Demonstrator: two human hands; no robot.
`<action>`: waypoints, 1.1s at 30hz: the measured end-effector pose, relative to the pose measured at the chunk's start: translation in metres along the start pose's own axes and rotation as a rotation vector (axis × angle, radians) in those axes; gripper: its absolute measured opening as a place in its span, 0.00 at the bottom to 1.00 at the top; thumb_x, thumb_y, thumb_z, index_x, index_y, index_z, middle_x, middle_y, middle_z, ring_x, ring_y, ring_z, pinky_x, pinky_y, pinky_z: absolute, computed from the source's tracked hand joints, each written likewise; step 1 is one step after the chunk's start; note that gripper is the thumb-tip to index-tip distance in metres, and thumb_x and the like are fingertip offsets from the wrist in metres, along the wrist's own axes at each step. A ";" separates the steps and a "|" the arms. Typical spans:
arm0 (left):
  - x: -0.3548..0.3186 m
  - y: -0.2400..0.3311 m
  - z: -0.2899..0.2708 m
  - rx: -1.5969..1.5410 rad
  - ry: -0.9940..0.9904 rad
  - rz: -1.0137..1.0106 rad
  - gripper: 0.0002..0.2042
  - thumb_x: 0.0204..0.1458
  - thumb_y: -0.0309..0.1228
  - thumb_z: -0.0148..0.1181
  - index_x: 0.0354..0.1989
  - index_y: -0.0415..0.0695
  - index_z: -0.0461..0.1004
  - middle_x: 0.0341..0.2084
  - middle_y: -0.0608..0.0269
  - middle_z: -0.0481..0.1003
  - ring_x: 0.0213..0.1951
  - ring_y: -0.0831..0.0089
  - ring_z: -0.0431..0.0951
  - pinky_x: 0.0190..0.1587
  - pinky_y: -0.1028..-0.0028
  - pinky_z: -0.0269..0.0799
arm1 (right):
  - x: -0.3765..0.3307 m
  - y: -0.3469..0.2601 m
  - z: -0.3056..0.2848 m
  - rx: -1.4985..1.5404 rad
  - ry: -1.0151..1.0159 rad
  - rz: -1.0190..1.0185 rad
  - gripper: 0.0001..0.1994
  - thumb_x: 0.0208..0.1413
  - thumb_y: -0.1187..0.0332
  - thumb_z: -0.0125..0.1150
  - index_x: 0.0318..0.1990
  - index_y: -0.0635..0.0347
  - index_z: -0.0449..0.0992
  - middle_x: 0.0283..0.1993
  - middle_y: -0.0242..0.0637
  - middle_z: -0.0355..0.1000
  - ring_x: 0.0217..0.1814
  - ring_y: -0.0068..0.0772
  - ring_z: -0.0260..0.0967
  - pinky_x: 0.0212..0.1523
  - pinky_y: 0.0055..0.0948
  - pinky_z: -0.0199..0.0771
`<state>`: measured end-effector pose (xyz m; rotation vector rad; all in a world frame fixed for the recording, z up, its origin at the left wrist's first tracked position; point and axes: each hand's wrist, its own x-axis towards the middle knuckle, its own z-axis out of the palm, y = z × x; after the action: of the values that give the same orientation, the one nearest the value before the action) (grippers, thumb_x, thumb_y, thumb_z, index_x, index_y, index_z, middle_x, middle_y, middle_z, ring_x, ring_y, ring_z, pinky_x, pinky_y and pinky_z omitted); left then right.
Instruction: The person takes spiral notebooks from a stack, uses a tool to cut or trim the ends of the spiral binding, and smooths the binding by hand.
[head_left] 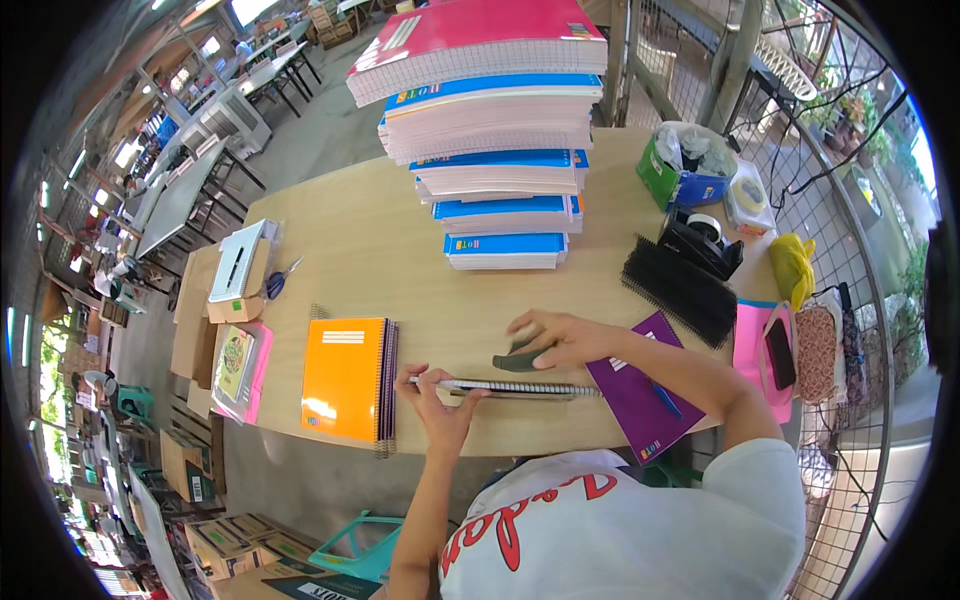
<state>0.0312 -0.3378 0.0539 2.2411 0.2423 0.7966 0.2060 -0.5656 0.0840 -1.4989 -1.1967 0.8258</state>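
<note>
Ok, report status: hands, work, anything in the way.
Left hand pinching thin black-and-white spiral-bound notebook, edge-on to view. Right hand holding flat dark grey-green piece, material unclear. Possibly in the way: purple rectangular notebook under right forearm.

- Head view: left one of two side-by-side fisheyes, worn on the person's head
- Faces down over the worktop (340, 235), upright, unmirrored
- Near range: hands (572, 338) around mid-frame, wearer's shirt (650, 520) at lower edge
- Very wide: distant floor (310, 140) upper left, wire fence (884, 400) bowed at right
</note>
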 end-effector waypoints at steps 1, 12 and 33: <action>-0.001 -0.003 -0.001 0.015 -0.008 0.013 0.32 0.31 0.42 0.82 0.40 0.45 0.67 0.49 0.49 0.55 0.53 0.53 0.57 0.56 0.56 0.59 | 0.003 0.001 0.002 -0.001 -0.001 -0.005 0.19 0.59 0.58 0.61 0.55 0.53 0.80 0.65 0.46 0.60 0.66 0.43 0.59 0.67 0.39 0.58; -0.001 0.000 -0.008 0.016 -0.043 0.039 0.30 0.31 0.37 0.82 0.39 0.45 0.66 0.48 0.48 0.58 0.53 0.53 0.59 0.55 0.55 0.60 | 0.034 -0.002 0.010 0.073 -0.039 -0.008 0.19 0.58 0.59 0.61 0.56 0.53 0.79 0.66 0.47 0.60 0.67 0.44 0.59 0.67 0.40 0.58; 0.001 -0.070 -0.024 -0.742 -0.118 -0.288 0.21 0.53 0.18 0.63 0.53 0.41 0.62 0.45 0.59 0.70 0.53 0.66 0.73 0.58 0.66 0.68 | 0.076 -0.012 0.036 -0.226 -0.145 -0.073 0.20 0.58 0.58 0.61 0.56 0.52 0.79 0.65 0.49 0.59 0.66 0.46 0.59 0.65 0.40 0.60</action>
<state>0.0216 -0.2738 0.0181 1.5024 0.1697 0.4854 0.1909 -0.4821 0.0917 -1.5865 -1.4843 0.7815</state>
